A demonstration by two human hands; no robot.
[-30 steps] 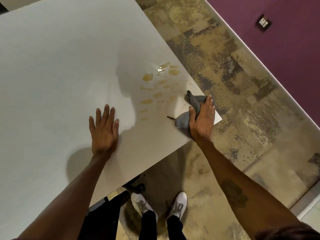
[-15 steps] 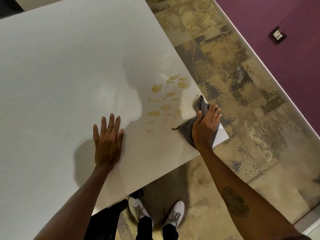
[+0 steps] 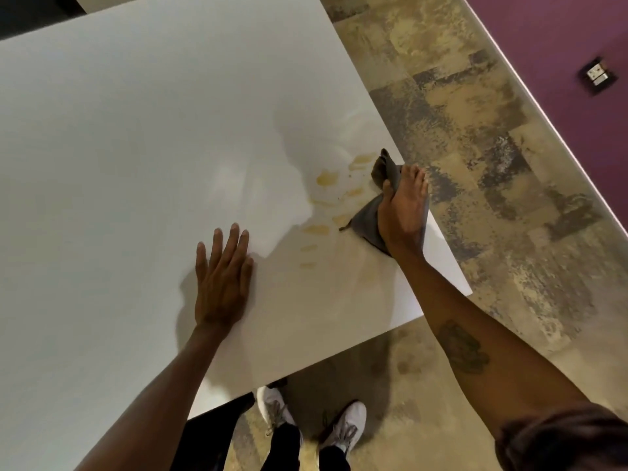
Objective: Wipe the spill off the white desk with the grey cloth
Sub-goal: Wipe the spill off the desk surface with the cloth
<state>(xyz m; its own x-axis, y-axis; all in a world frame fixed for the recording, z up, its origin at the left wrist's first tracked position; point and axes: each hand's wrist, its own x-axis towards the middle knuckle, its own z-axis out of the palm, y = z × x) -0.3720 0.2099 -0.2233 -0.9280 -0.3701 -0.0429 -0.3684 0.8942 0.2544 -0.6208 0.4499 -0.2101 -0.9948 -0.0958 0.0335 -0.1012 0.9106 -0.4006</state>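
Note:
A white desk (image 3: 136,147) fills the left of the head view. Yellowish spill patches (image 3: 326,178) lie scattered near its right edge. My right hand (image 3: 404,209) presses on the grey cloth (image 3: 368,219), which lies bunched on the desk right of the spill; one end of the cloth sticks up past my fingertips. The cloth's left corner touches the nearest patches. My left hand (image 3: 222,277) lies flat on the desk, fingers apart, left of the spill and holding nothing.
The desk's right edge and near corner (image 3: 465,290) are close to my right arm. Mottled floor (image 3: 492,198) lies beyond, with a purple wall (image 3: 560,45) and a socket (image 3: 596,76). My feet in white shoes (image 3: 343,426) stand below the desk's front edge.
My right hand has slid the cloth farther along the right edge, over the far patches of the spill. My left hand stays flat on the desk.

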